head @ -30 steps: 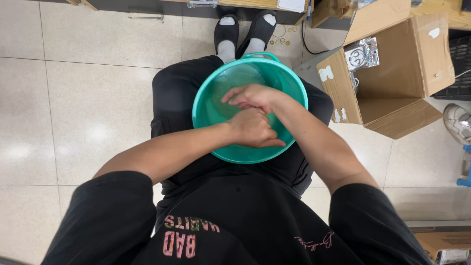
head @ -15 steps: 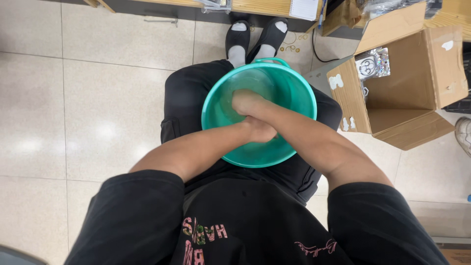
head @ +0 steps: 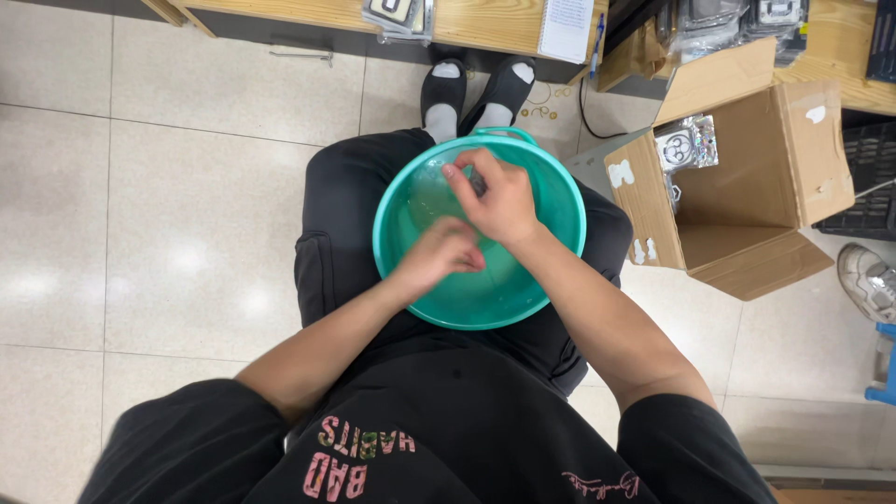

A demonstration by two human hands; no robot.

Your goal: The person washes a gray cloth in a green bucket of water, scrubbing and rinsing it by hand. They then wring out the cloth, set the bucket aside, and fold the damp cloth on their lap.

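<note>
Pale tiled floor (head: 140, 215) fills the left of frame. Centre: round teal plastic basin (head: 560, 205) on the lap of a seated person in black. Left hand (head: 439, 254) inside the basin, fingers curled loosely, cannot tell if it grips anything. Right hand (head: 499, 196) just above-right of it, fingers pinched on something small and unclear. Open brown cardboard box (head: 747, 196) at right of frame, on the floor.
</note>
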